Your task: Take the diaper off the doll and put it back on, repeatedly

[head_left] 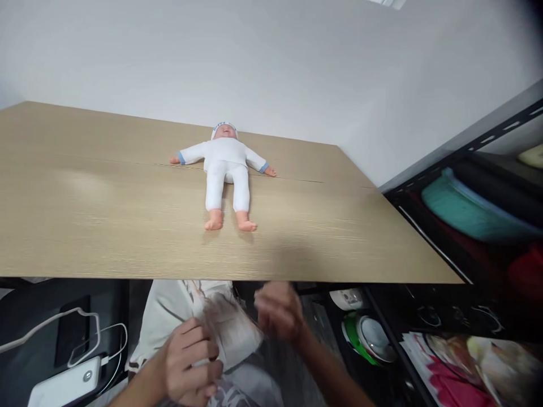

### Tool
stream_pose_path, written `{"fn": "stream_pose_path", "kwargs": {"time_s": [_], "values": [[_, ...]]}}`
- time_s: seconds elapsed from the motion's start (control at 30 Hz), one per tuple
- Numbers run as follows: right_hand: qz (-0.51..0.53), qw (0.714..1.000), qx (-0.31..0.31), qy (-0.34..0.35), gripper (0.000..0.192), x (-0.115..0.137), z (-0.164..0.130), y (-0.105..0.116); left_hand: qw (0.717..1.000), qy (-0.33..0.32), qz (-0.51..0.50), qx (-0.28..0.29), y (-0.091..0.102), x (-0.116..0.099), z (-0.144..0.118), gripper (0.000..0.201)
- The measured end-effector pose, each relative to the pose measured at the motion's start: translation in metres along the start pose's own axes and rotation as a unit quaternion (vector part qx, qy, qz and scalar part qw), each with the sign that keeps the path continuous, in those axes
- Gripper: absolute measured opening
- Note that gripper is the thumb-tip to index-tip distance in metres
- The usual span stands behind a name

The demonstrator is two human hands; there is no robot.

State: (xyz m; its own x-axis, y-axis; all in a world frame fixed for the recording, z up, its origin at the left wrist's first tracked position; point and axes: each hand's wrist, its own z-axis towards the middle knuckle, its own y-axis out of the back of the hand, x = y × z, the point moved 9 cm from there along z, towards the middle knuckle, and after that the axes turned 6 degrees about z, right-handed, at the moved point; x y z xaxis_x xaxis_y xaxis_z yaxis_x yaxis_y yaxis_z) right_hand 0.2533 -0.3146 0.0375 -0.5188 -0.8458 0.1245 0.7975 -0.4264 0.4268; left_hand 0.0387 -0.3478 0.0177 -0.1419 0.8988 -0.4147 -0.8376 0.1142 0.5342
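My left hand (pixel 193 362) is below the table's front edge, over my lap, with its fingers curled in. What it holds, if anything, is hidden. Higher and to the right, just under the edge, my right hand (pixel 280 310) is blurred by motion, its fingers bent together; I cannot make out anything in them. A blurred, whitish-pink, soft-looking piece (pixel 233 330) lies between the two hands, close to the left fingers. On the table, a baby doll (pixel 227 152) in a white suit with blue cuffs and a white headband lies on its back, arms spread, feet toward me.
The wood-grain table (pixel 106 226) runs to the wall behind. At lower left, a white power bank (pixel 65 387) with cables rests on a dark surface. On the right, a dark shelf holds a teal item (pixel 475 209); a green-and-white round object (pixel 369 338) sits below the table.
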Motion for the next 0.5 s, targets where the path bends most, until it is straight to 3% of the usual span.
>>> {"fn": "stream_pose_path", "kwargs": {"time_s": [0.03, 0.07, 0.1, 0.17, 0.23, 0.3, 0.37, 0.43, 0.5], "values": [[0.030, 0.998, 0.042, 0.025, 0.018, 0.028, -0.022, -0.005, 0.989, 0.144, -0.026, -0.001, -0.010, 0.015, -0.029, 0.039], [0.047, 0.996, 0.072, -0.004, 0.022, 0.042, -0.043, -0.010, 0.944, 0.325, -0.043, -0.029, -0.016, 0.039, -0.066, 0.040], [0.051, 0.994, 0.081, -0.062, 0.028, 0.046, -0.061, -0.016, 0.877, 0.473, -0.054, -0.063, -0.021, 0.057, -0.103, 0.042], [0.031, 0.962, 0.096, -0.253, 0.032, 0.030, -0.097, -0.034, 0.753, 0.641, -0.086, -0.123, -0.035, 0.080, -0.151, 0.061], [0.043, 0.899, 0.097, -0.424, 0.033, 0.006, -0.132, -0.057, 0.680, 0.701, -0.136, -0.167, -0.049, 0.100, -0.159, 0.089], [0.114, 0.830, 0.076, -0.540, 0.037, -0.017, -0.155, -0.083, 0.643, 0.721, -0.194, -0.174, -0.064, 0.118, -0.144, 0.097], [0.197, 0.762, 0.071, -0.613, 0.047, -0.034, -0.166, -0.111, 0.630, 0.722, -0.239, -0.154, -0.075, 0.129, -0.121, 0.091], [0.241, 0.736, 0.083, -0.627, 0.054, -0.040, -0.157, -0.123, 0.633, 0.716, -0.263, -0.136, -0.076, 0.127, -0.103, 0.084], [0.294, 0.720, 0.092, -0.622, 0.056, -0.029, -0.136, -0.118, 0.633, 0.707, -0.288, -0.128, -0.070, 0.111, -0.093, 0.080]]}}
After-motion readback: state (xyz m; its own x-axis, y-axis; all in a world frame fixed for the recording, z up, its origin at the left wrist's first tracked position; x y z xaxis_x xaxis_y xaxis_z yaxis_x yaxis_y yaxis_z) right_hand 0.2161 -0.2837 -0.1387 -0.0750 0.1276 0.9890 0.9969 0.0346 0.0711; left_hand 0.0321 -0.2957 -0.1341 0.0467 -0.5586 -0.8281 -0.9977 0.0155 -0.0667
